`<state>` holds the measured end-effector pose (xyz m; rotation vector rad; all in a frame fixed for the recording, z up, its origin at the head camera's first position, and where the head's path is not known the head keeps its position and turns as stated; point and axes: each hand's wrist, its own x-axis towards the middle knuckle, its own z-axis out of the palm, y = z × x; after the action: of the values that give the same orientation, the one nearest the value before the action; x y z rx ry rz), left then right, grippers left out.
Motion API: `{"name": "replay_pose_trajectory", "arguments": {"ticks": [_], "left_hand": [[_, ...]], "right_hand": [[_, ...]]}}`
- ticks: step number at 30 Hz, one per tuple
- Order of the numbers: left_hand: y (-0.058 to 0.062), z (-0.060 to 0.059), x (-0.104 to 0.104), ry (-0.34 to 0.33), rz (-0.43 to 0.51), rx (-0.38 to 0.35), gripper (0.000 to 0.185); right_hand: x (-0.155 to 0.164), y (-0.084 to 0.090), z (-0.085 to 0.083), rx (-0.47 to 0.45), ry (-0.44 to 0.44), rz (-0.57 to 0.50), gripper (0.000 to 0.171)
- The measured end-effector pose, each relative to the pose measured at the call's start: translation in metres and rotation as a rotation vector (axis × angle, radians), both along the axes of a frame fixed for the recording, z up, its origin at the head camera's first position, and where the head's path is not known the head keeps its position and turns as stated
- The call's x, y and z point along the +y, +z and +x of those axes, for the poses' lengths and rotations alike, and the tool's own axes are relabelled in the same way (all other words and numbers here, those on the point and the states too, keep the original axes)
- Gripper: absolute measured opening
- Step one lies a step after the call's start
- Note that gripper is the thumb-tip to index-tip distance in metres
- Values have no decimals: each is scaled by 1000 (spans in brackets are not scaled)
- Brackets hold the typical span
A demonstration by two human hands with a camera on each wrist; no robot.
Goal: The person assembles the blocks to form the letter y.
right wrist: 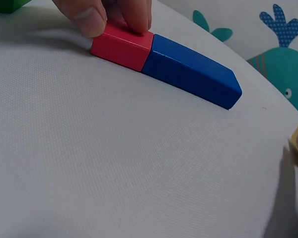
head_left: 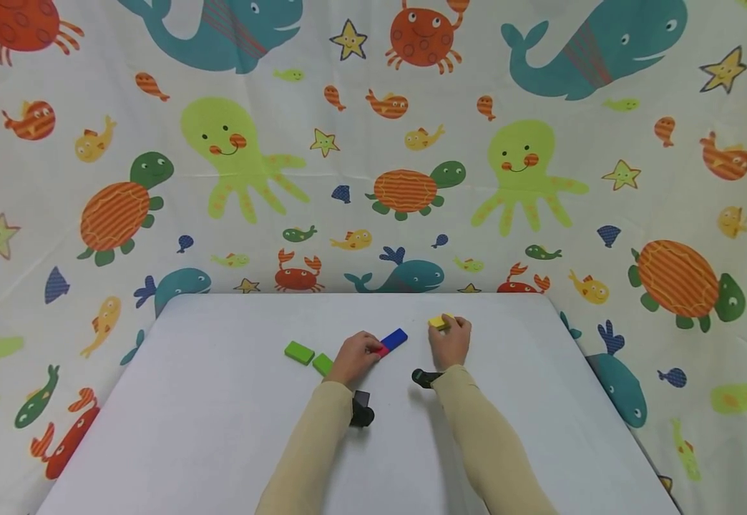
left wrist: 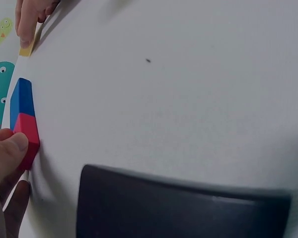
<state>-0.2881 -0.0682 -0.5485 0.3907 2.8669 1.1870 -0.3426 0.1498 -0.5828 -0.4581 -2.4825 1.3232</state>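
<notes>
Left hand (head_left: 354,355) pinches the red block (right wrist: 121,45) between thumb and fingertips; the block lies flat on the tabletop (head_left: 219,429), its far end butted against the blue block (right wrist: 191,71), so the two form one straight bar near the tabletop's middle. Right hand (head_left: 451,342) is curled round a yellow block (head_left: 440,322), gripped from above at or just off the surface, to the right of the bar and apart from it; the right wrist view shows only a sliver of yellow at the frame edge. Two green blocks (head_left: 299,352) lie to the left of the left hand, the nearer one partly hidden by it. Judgement: the step in hand appears to be seating red against blue. To do it well, keep the pinch low on red's sides, press along the bar's long axis only, and check that the joint shows no gap or offset before letting go. Sideways force would likely skew blue. Keep yellow clear of the bar's blue end meanwhile.
</notes>
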Motion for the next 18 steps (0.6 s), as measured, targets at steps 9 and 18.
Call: {"name": "replay_pose_trajectory", "arguments": {"ticks": [9, 18], "left_hand": [[-2, 0, 1, 0, 3, 2, 17], [-2, -1, 1, 9, -8, 3, 17]], "right_hand": [[2, -4, -2, -2, 83, -12, 48], [1, -5, -3, -34, 184, 109, 51]]}}
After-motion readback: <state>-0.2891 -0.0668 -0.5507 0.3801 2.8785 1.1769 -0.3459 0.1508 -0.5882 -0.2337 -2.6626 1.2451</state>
